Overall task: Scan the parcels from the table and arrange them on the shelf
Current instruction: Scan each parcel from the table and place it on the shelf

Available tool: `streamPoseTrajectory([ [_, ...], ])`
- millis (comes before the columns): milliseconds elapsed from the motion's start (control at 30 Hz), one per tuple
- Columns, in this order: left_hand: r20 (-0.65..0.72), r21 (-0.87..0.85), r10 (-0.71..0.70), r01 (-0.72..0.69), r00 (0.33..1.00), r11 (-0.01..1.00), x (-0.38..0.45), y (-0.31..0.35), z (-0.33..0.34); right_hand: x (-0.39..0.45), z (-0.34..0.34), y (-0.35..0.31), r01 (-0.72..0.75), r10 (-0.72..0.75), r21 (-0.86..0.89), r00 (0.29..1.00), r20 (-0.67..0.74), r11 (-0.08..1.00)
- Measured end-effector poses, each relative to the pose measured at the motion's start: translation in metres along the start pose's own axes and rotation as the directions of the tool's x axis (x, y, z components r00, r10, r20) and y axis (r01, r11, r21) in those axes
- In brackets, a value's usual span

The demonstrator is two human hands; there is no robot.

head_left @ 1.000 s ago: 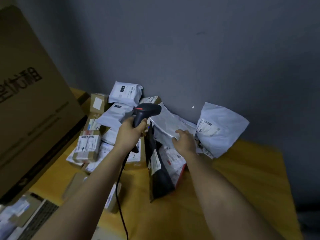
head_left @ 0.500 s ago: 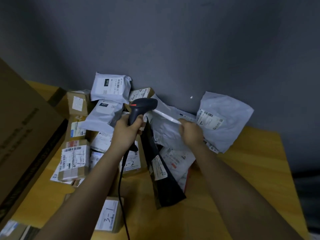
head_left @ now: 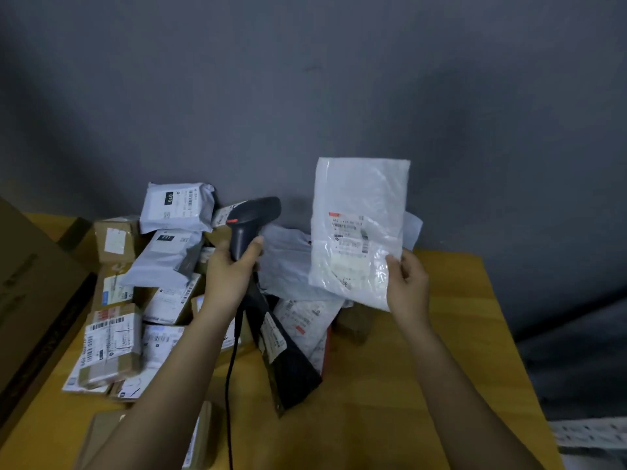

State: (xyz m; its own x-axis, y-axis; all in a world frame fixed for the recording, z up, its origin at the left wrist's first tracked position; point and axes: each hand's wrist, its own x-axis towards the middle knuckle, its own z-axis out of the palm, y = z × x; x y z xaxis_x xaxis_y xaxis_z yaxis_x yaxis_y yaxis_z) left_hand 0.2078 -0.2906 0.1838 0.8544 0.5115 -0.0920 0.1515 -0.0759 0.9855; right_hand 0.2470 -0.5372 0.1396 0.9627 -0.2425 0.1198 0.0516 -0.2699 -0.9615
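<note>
Parcels (head_left: pixel 163 286) are lying heaped on the yellow table (head_left: pixel 424 385) by the wall. Above them, the right hand (head_left: pixel 409 283) is pinching a white mailer (head_left: pixel 359 228) upright by its lower corner, while the left hand (head_left: pixel 230 273) is gripping the black scanner (head_left: pixel 251 222), fingers wrapped round its handle.

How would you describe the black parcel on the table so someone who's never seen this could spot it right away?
Start at the yellow table against the grey wall and find the heap of parcels on its left half. At the heap's near right edge, below the scanner, lies the long black parcel, tilted, with a narrow white label along it. It is the only black one; the rest are brown boxes or white bags.
</note>
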Motion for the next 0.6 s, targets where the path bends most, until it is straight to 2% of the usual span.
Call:
streamPoseTrajectory([
  [100, 0.027, 0.023, 0.013, -0.014, 1.0, 1.0, 0.0, 0.005, 0.014, 0.012, -0.011, -0.015, -0.203, 0.198, 0.16, 0.979, 0.052, 0.966],
  [200, 0.032, 0.011, -0.003, 0.002, 0.999, 1.0, 0.0, 0.006, 0.024, 0.016, -0.015, -0.022, -0.305, 0.281, 0.214, 0.95, 0.137, 0.928],
  [400, 0.141, -0.084, -0.109, 0.121, 0.984, 0.989, -0.002, 0.008, 0.029, 0.009, -0.02, -0.029, -0.316, 0.263, 0.267, 0.94, 0.218, 0.91],
  [533, 0.158, -0.051, -0.146, 0.156, 0.977, 0.987, -0.001, 0.01, 0.027, 0.008, -0.025, -0.033, -0.282, 0.209, 0.23, 0.933, 0.294, 0.932],
  [600, 0.154, -0.029, -0.124, 0.13, 0.98, 0.991, -0.002, 0.012, 0.026, 0.014, -0.028, -0.038, -0.256, 0.172, 0.223, 0.926, 0.337, 0.94],
])
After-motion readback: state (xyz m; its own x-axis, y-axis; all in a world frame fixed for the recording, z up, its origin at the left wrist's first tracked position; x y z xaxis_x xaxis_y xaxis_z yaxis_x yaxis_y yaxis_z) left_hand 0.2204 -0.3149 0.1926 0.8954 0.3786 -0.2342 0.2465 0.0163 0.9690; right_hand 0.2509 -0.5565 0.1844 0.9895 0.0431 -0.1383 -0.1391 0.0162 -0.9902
